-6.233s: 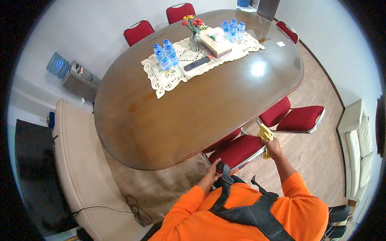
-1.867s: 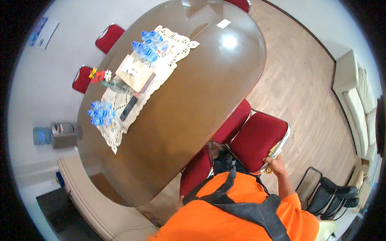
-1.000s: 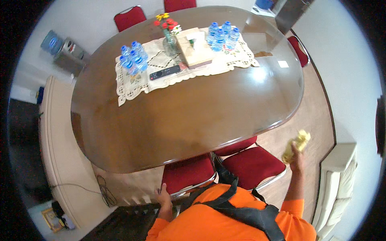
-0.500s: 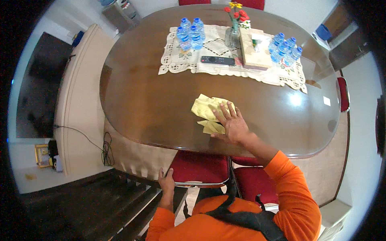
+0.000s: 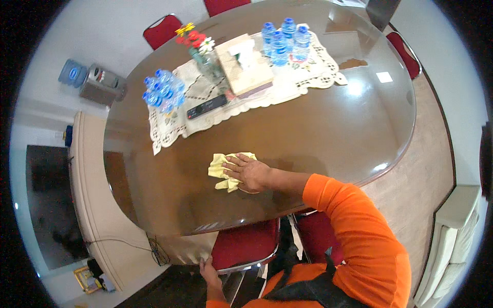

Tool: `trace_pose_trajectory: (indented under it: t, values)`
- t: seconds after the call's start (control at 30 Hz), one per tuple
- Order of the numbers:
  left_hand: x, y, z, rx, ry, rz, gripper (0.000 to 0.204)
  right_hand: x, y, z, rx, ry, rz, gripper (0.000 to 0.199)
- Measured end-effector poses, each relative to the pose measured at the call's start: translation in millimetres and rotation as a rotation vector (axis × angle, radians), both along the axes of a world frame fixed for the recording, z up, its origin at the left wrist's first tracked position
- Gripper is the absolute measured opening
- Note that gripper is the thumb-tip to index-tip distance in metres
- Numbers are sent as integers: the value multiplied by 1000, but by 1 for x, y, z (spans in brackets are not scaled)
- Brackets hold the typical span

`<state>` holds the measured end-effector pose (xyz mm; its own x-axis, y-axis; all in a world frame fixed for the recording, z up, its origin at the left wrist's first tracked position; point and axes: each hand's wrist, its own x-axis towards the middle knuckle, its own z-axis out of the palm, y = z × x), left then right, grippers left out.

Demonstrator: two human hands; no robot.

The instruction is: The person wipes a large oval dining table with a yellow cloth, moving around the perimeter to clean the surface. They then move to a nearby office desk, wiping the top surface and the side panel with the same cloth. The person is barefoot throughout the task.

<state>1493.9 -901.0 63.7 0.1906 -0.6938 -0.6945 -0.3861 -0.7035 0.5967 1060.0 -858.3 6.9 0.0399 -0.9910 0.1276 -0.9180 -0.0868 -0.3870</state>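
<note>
My right hand (image 5: 252, 174) lies flat with its fingers stretched out over a yellow cloth (image 5: 218, 167), pressing it on the brown glossy table (image 5: 287, 133). The cloth is crumpled and spreads past my fingertips on the left; part of it is hidden under the palm. Down at the near side, my left hand (image 5: 209, 272) is closed on the left edge of a red chair (image 5: 244, 246) with a metal frame. Some of its fingers are hard to make out there.
On a white lace runner (image 5: 205, 126) stand blue-capped water bottles (image 5: 164, 90), more bottles (image 5: 285, 43), a flower vase (image 5: 210, 66), a tissue box (image 5: 244, 64) and a black remote (image 5: 207, 107). A second red chair (image 5: 318, 236) is tucked under the near edge.
My view has turned and shifted, so the table sits differently in it. My right hand and the cloth have moved along the tabletop; the left hand stays at the chair.
</note>
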Motion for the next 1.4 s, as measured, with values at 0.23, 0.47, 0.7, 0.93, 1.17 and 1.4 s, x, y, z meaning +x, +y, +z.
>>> trace_pose_trajectory:
  t: [0.23,0.47,0.7,0.93,1.17,1.4]
  values:
    - [18,-9,-12,20,-163,-2,67,-128,90,22,95,5,-539,65]
    - [29,-14,-26,20,-53,20,72,-323,363,-25,212,106,-1315,48]
    - [26,-9,-23,-34,-132,2,53,-307,392,-8,213,188,-1574,78]
    - [15,-13,-20,-63,-107,18,45,-161,252,-18,-5,91,-1136,75]
    - [34,-34,-43,-25,-54,23,31,92,23,4,-142,-589,-599,52]
    - [11,-12,-25,-55,-103,-65,27,115,65,8,-348,-337,-315,57]
